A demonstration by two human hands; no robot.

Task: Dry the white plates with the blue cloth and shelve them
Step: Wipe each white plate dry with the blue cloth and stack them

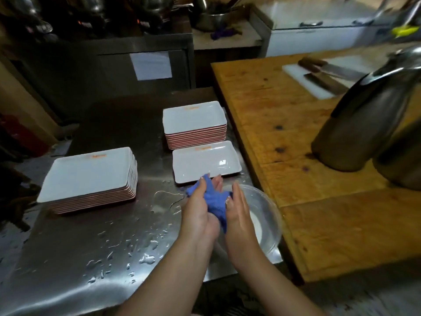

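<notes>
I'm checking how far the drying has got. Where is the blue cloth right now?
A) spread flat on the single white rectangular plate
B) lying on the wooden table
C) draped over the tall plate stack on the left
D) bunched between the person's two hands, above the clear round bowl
D: the crumpled blue cloth is held between the left hand and the right hand, just over the clear round bowl, short of the single white rectangular plate.

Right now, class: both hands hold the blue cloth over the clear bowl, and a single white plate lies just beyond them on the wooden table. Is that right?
Not quite. In the head view the single white plate lies on the steel counter, not the wooden table. Both the left hand and right hand do hold the blue cloth over the clear bowl.
</notes>
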